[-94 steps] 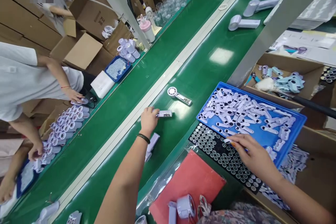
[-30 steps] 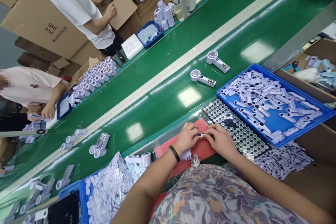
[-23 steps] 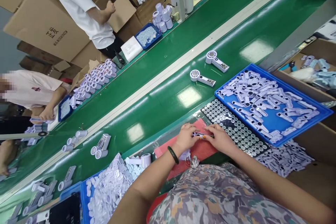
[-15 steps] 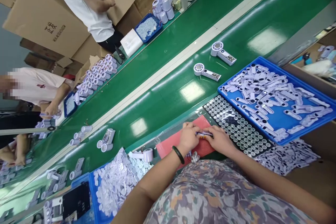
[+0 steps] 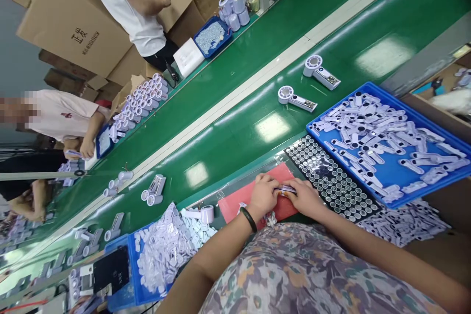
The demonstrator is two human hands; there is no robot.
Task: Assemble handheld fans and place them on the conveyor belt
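Note:
Over a red mat (image 5: 235,199), my left hand (image 5: 264,195) and my right hand (image 5: 306,199) both grip a slim pale lilac plastic handle piece (image 5: 287,189). It looks like the fan-handle covers piled in the tray at right. Fingers and thumbs pinch it from either end and hide much of it. Below my left wrist, a partly hidden pale part (image 5: 242,206) lies on the mat. Beside my right hand is a black sheet of round silver stickers (image 5: 331,176).
A blue tray (image 5: 392,164) of lilac handle covers stands at right. Two handheld fans (image 5: 322,72) lie on the green conveyor belt (image 5: 235,132). Another blue tray (image 5: 134,272) at lower left holds a heap of small pale parts (image 5: 165,245). Across the belt, co-workers sit and stand by cardboard boxes (image 5: 77,29).
The handle piece has turned slightly between my fingers, showing more of its pale side. My view has shifted a little, so the background sits further right. Both hands keep their grip.

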